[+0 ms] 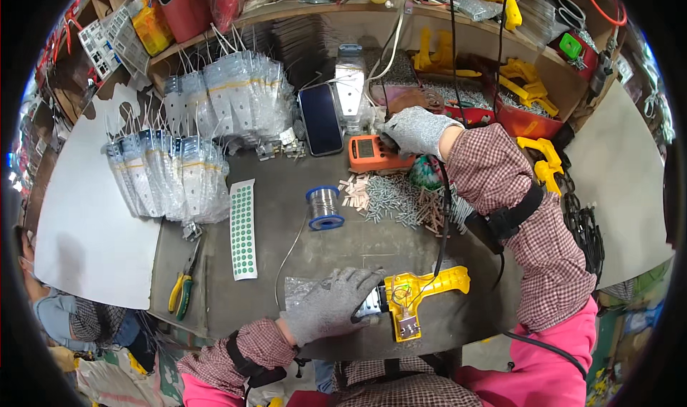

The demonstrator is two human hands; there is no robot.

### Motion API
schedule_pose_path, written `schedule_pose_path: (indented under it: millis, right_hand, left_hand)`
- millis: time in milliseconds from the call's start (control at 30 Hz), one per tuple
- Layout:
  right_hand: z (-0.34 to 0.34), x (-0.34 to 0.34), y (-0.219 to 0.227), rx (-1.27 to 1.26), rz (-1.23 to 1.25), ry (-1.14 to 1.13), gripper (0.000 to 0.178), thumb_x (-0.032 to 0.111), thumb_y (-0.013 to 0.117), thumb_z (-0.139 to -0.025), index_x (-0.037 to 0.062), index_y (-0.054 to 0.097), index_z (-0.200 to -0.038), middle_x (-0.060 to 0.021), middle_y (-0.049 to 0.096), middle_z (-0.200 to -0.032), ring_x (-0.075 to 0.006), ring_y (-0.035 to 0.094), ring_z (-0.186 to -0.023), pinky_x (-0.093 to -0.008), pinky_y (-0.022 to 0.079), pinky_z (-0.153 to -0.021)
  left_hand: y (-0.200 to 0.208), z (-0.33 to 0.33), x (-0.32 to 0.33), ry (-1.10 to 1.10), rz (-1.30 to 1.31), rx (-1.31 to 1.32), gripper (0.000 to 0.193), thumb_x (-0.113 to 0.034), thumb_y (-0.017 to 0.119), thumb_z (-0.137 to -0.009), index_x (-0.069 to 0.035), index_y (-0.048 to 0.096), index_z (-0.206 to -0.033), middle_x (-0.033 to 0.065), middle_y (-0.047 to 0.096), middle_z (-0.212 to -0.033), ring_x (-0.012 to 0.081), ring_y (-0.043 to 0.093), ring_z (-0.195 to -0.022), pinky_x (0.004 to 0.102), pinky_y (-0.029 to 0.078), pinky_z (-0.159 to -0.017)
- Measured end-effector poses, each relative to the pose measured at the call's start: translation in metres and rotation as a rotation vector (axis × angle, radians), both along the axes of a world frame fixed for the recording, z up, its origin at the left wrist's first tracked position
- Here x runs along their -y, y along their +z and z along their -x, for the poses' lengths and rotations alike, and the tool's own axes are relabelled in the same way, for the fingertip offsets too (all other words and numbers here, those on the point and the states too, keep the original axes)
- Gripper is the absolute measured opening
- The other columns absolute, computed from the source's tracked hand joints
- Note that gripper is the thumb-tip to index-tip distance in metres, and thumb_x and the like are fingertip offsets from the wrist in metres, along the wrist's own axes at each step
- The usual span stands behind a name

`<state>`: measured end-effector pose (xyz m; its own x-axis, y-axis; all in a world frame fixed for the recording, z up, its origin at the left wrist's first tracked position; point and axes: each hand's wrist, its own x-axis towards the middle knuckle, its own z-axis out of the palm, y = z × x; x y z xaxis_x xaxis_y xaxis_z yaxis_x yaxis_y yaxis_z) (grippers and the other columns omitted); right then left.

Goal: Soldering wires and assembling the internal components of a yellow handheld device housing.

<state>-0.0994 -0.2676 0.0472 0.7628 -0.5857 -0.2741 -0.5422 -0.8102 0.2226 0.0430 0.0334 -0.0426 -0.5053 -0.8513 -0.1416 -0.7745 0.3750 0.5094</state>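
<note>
My left hand (333,304), in a grey knit glove, is closed round the metal end of a yellow handheld tool housing (430,287) at the table's near edge. The housing lies uncovered, with thin wires and a small metal part (408,327) inside. Clear bubble wrap (297,289) shows beside the left hand. Farther back, my gloved right hand (418,132) is at an orange meter (366,149) with a small screen. Its fingers curl over a dark part there, which they mostly hide.
A solder spool (325,208) stands mid-table, near piles of screws (393,201) and a green-dotted sticker sheet (243,229). Pliers (184,285) and bubble-wrapped metal plates (172,171) lie left. A phone (321,120) leans behind. Black cables (446,214) hang across the right side.
</note>
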Motion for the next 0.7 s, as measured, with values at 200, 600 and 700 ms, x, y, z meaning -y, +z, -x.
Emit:
schedule_pose_path:
  millis: [200, 600, 700]
  right_hand:
    - [0.004, -0.003, 0.005, 0.026, -0.062, -0.034, 0.037, 0.012, 0.083, -0.073, 0.0078, 0.072, -0.107, -0.0146, 0.073, -0.105, -0.0312, 0.071, -0.099, -0.0415, 0.057, -0.081]
    - [0.133, -0.056, 0.026, 0.973, 0.41, -0.433, 0.03, 0.036, 0.075, -0.086, 0.0111, 0.062, -0.099, -0.01, 0.069, -0.083, -0.0309, 0.069, -0.08, -0.0421, 0.054, -0.068]
    - [0.21, -0.071, -0.046, 0.921, 0.223, -0.566, 0.021, 0.018, 0.074, -0.086, 0.0122, 0.065, -0.104, -0.0139, 0.067, -0.097, -0.0331, 0.066, -0.086, -0.0403, 0.054, -0.076]
  left_hand:
    - [-0.004, 0.003, -0.004, -0.03, 0.09, -0.091, 0.08, -0.043, 0.07, -0.087, -0.003, 0.037, -0.148, 0.0193, 0.05, -0.139, 0.0377, 0.048, -0.128, 0.0474, 0.038, -0.108]
    - [-0.002, 0.0, -0.004, 0.077, 0.153, -0.145, 0.07, -0.042, 0.074, -0.084, -0.006, 0.049, -0.139, 0.0183, 0.056, -0.124, 0.0386, 0.054, -0.115, 0.0471, 0.04, -0.104]
    - [-0.024, -0.005, -0.003, 0.253, 0.229, -0.215, 0.059, -0.032, 0.072, -0.088, -0.005, 0.052, -0.136, 0.0191, 0.057, -0.12, 0.038, 0.056, -0.112, 0.0457, 0.045, -0.101]
